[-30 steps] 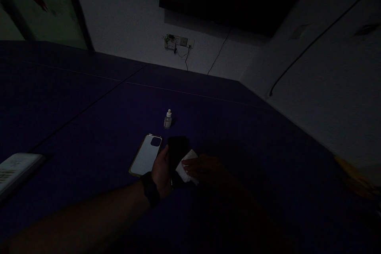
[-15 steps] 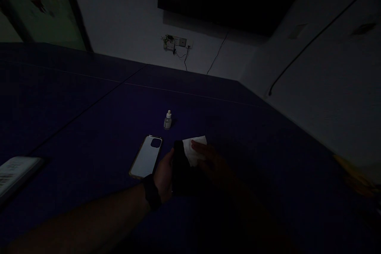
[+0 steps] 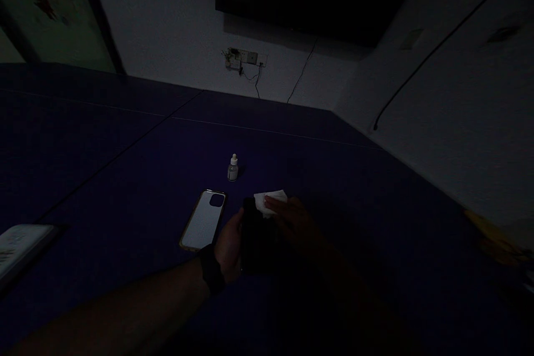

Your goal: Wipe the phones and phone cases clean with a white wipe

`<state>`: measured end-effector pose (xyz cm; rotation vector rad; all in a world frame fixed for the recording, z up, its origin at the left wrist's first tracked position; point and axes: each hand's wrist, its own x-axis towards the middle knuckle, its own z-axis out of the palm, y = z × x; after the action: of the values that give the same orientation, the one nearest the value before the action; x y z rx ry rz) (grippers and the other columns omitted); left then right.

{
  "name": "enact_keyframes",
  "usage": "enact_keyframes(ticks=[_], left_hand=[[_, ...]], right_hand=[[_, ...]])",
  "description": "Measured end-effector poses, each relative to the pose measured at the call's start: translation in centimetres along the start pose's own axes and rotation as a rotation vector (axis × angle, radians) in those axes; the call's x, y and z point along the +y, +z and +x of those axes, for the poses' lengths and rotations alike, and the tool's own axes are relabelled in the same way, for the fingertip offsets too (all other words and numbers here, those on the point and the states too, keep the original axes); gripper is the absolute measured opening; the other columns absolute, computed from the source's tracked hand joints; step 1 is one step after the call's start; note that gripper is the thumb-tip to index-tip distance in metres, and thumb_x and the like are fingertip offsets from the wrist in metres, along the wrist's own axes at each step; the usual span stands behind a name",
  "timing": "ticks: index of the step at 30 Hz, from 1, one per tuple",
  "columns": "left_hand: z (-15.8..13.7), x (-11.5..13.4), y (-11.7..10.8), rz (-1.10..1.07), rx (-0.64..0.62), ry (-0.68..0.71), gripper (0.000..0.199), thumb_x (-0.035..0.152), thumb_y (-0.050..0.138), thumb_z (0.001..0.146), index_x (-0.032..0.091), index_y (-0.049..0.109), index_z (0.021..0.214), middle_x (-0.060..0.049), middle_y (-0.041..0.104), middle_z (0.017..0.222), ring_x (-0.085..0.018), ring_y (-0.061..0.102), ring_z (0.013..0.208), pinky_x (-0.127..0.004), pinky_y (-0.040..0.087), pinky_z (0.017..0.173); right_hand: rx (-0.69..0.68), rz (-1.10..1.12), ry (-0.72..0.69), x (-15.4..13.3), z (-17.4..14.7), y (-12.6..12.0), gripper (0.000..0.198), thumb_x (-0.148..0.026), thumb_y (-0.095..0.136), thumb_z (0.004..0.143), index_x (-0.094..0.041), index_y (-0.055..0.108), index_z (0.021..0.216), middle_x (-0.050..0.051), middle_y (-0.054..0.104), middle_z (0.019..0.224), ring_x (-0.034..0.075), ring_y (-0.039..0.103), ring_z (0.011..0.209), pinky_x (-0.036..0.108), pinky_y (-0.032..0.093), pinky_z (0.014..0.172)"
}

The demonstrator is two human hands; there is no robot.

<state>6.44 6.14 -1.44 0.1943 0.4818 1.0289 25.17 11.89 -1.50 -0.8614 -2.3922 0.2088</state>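
A pale card [image 3: 19,245] lies at the left edge of the dark blue surface [image 3: 104,178]; its print is unreadable. Open room runs far and left. A case [image 3: 203,227] lies camera-cutout up, a small bottle [image 3: 232,168] beyond it. The left hand [image 3: 229,246] grips the dark phone [image 3: 256,236] by its side. The right hand [image 3: 294,225] presses a white cloth [image 3: 271,201] onto the phone's far end. White walls close the far right.

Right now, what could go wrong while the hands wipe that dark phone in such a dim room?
The left hand only steadies the phone by its edge, so a hard push from the right hand with the white wipe might make it slide. The little bottle stands upright close behind; a long stroke could tip it. In the dark, smears may go unseen.
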Motion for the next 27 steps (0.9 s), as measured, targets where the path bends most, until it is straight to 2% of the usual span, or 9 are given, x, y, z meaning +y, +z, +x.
enact_keyframes(ticks=[5,9,11,15,17,20,23,25,27], left_hand=[[0.0,0.0,0.1,-0.017,0.031,0.021,0.053,0.049,0.046,0.102,0.012,0.065,0.135,-0.015,0.077,0.11,-0.028,0.073,0.102,-0.041,0.051,0.099],[-0.3,0.1,0.7,-0.003,0.061,-0.03,0.053,0.05,0.048,0.101,0.011,0.065,0.133,-0.015,0.077,0.109,-0.028,0.073,0.102,-0.041,0.052,0.098],[-0.3,0.1,0.6,-0.02,0.081,-0.029,0.052,0.049,0.048,0.101,0.011,0.065,0.132,-0.015,0.077,0.108,-0.028,0.073,0.102,-0.04,0.052,0.098],[-0.4,0.2,0.4,0.007,0.098,-0.021,0.053,0.049,0.047,0.101,0.009,0.067,0.129,-0.015,0.077,0.109,-0.028,0.074,0.101,-0.039,0.053,0.098],[-0.6,0.2,0.5,0.036,0.067,-0.032,0.053,0.05,0.049,0.101,0.008,0.067,0.128,-0.015,0.077,0.111,-0.027,0.074,0.1,-0.039,0.053,0.098],[-0.6,0.1,0.5,0.031,0.03,-0.03,0.05,0.048,0.054,0.099,0.011,0.067,0.13,-0.014,0.078,0.109,-0.027,0.074,0.1,-0.038,0.052,0.098],[-0.2,-0.1,0.1,-0.028,0.007,-0.007,0.052,0.051,0.052,0.099,0.014,0.065,0.134,-0.012,0.077,0.109,-0.027,0.073,0.101,-0.039,0.053,0.096],[0.1,-0.3,-0.2,-0.054,0.029,0.029,0.054,0.052,0.048,0.101,0.014,0.064,0.135,-0.012,0.077,0.107,-0.027,0.073,0.098,-0.038,0.053,0.094],[0.2,-0.2,-0.4,-0.078,0.08,0.063,0.055,0.052,0.043,0.103,0.013,0.064,0.135,-0.011,0.077,0.103,-0.026,0.073,0.095,-0.037,0.053,0.093]], right_hand=[[-0.068,0.045,-0.111,-0.6,0.1,0.2,0.039,-0.021,0.05,0.1,-0.028,0.069,0.133,0.007,0.071,0.136,0.024,0.069,0.105,0.043,0.054,0.09],[-0.009,0.011,-0.028,-0.4,-0.1,-0.1,0.042,-0.019,0.05,0.099,-0.027,0.067,0.137,0.008,0.072,0.136,0.025,0.068,0.106,0.047,0.052,0.093],[-0.007,0.008,-0.039,-0.4,-0.2,0.0,0.043,-0.018,0.051,0.097,-0.027,0.067,0.136,0.008,0.071,0.137,0.025,0.068,0.102,0.046,0.053,0.09],[0.049,0.014,-0.038,0.1,-0.4,0.0,0.036,-0.019,0.055,0.093,-0.03,0.076,0.12,0.004,0.08,0.117,0.023,0.065,0.087,0.039,0.055,0.076],[0.105,-0.004,0.02,0.2,-0.3,-0.3,0.038,-0.02,0.052,0.096,-0.028,0.074,0.125,0.006,0.081,0.112,0.023,0.065,0.087,0.039,0.055,0.075],[0.128,-0.026,0.053,-0.4,0.2,-0.1,0.041,-0.02,0.047,0.101,-0.024,0.067,0.136,0.009,0.077,0.123,0.024,0.067,0.1,0.042,0.053,0.084],[0.025,-0.069,0.024,-2.0,0.8,0.8,0.043,-0.02,0.045,0.103,-0.026,0.063,0.141,0.008,0.066,0.144,0.026,0.063,0.119,0.048,0.047,0.097],[-0.061,-0.074,0.014,-3.1,1.0,1.4,0.044,-0.022,0.048,0.102,-0.029,0.061,0.144,0.005,0.062,0.149,0.027,0.06,0.118,0.049,0.046,0.097],[-0.112,-0.042,-0.013,-3.6,1.0,1.5,0.046,-0.022,0.052,0.099,-0.033,0.063,0.142,0.0,0.064,0.147,0.028,0.058,0.112,0.048,0.046,0.095]])
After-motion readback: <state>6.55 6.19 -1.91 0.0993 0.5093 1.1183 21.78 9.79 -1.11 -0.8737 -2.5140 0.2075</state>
